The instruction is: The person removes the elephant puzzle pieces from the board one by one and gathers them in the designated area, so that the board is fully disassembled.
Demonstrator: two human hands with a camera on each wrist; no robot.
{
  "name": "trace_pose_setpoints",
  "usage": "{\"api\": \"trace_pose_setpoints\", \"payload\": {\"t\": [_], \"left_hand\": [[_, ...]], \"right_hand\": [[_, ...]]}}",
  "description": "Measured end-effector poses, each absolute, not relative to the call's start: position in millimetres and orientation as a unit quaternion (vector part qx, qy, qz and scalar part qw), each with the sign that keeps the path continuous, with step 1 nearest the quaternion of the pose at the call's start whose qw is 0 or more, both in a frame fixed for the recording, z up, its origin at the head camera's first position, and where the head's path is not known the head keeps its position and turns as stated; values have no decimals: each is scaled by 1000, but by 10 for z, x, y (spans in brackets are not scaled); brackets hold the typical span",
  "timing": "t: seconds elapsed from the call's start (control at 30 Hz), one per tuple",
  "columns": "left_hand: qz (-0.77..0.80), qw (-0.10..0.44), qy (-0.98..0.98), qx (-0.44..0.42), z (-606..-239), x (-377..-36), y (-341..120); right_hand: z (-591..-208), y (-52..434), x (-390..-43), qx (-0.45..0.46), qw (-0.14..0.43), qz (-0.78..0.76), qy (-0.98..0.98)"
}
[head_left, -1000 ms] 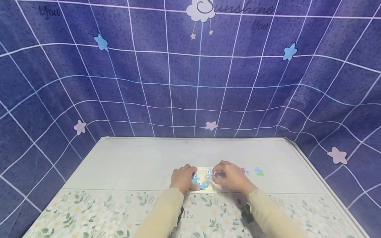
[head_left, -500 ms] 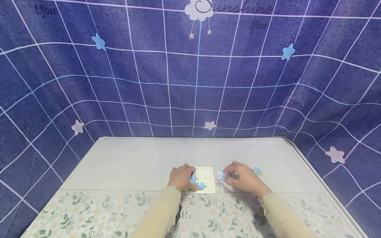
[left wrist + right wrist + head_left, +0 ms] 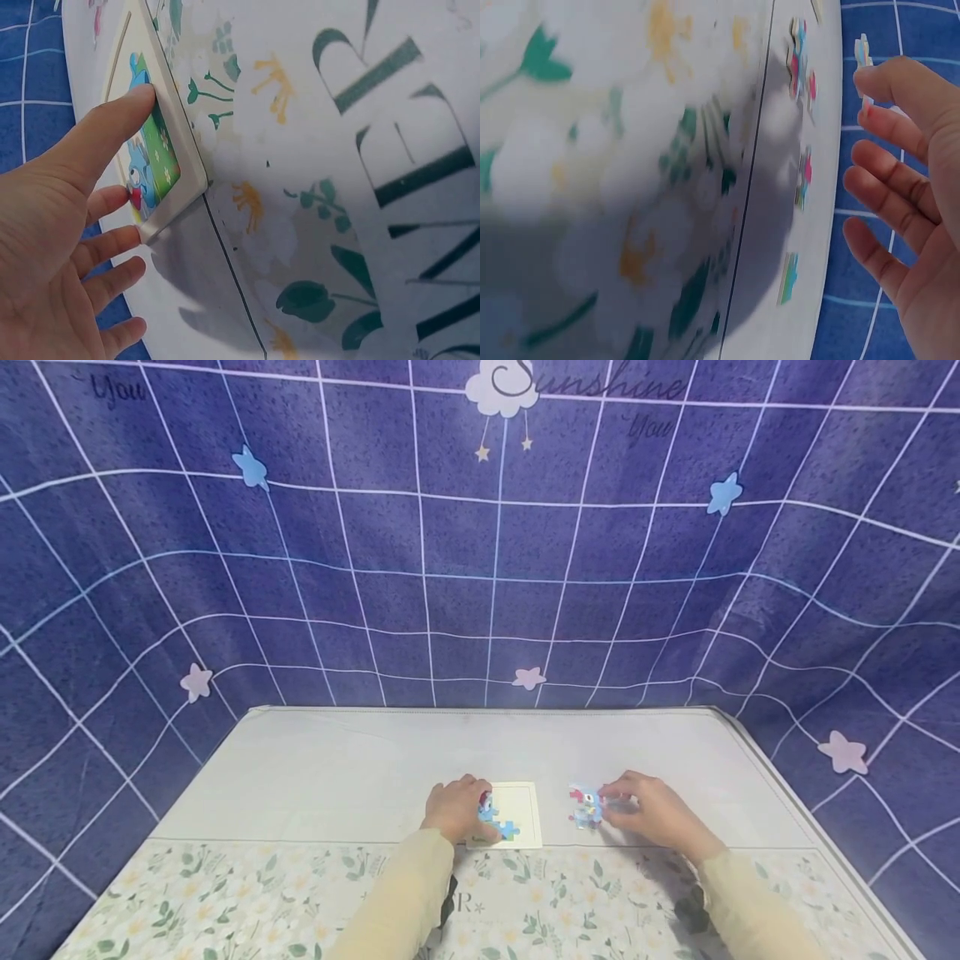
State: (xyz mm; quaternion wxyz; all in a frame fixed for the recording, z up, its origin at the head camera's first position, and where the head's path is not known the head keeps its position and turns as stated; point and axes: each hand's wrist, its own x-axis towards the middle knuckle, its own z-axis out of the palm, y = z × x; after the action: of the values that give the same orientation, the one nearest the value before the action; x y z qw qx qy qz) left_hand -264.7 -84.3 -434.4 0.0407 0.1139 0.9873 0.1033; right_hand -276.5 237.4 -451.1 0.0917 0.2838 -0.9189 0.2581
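On the pale table [image 3: 337,777], left of centre, the left hand [image 3: 453,810] rests on the white puzzle tray [image 3: 521,814], its thumb pressing the tray's near rim and its straight, relaxed fingers spread along the left edge beside the blue cartoon pieces [image 3: 146,176] already seated inside. Just to the right of the tray, apart from it, lies a small cluster of loose puzzle pieces [image 3: 585,807]. Further right, the right hand [image 3: 652,814] hovers at that cluster, pinching one thin puzzle piece [image 3: 863,54] between thumb and forefinger, the remaining fingers loosely extended. Other loose bits [image 3: 804,176] lie on the table below that hand.
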Motion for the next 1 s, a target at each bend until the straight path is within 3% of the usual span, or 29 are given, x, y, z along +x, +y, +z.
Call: {"api": "trace_pose_setpoints", "payload": {"t": [0.53,1.0], "left_hand": [[120,32,984,130,-4368,-2640,-888],[116,40,984,126,-4344,-2637,-881]], "right_hand": [[-4511,2655,-2702,265,79,220,-935],[-4515,2703,-2669,246,28,224,-943]]}}
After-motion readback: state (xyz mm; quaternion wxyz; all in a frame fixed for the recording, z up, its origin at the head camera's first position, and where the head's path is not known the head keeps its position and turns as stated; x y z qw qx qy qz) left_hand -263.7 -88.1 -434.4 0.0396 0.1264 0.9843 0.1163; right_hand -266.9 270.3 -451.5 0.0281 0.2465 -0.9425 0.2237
